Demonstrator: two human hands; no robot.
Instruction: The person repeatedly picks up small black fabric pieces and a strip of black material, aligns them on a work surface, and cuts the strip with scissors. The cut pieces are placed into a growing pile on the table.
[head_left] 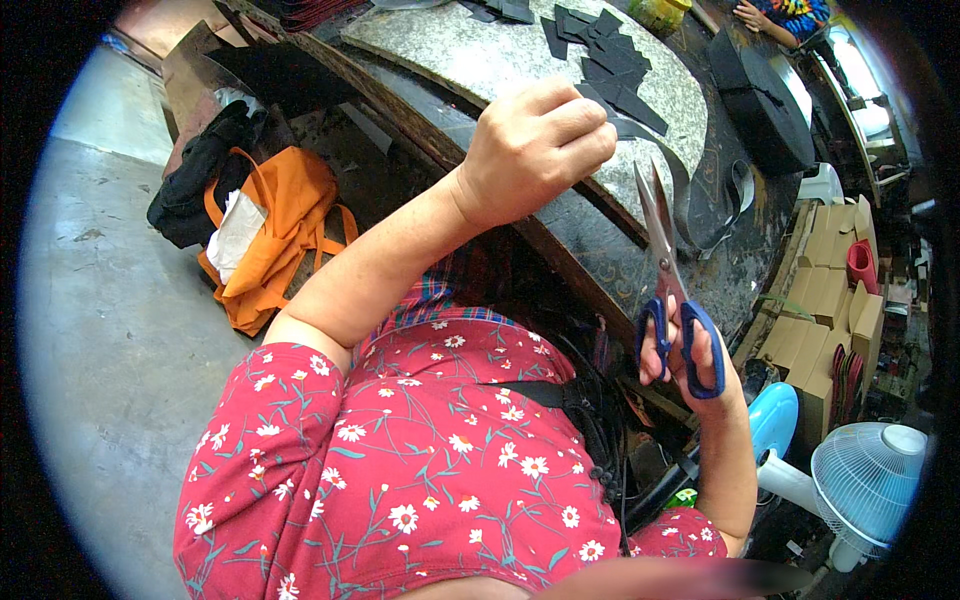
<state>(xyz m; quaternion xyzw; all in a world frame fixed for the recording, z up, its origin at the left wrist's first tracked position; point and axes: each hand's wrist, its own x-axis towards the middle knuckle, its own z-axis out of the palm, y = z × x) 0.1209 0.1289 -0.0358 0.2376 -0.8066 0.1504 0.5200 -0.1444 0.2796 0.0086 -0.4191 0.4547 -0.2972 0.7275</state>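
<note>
My left hand (540, 150) is raised over the table's near edge, its fingers closed in a pinch on a dark strip (683, 190). From those fingers the strip curves right and loops down onto the table. Farther right, my right hand (703, 352) grips scissors (660, 240) with blue handles, fingers through the loops. The blades point up and away, tips slightly apart, to the left of the strip's curve. Several flat black cut pieces (615, 72) lie in a loose pile beyond my left hand, on a rounded, speckled pale board (450, 45).
A dark wooden table edge (570, 265) runs diagonally before me. Left on the floor is an orange bag (290, 200). At right are a big black roll (755, 105), cardboard boxes (810, 320) and a fan (868, 485). Another person's hand (750, 15) shows at the far right.
</note>
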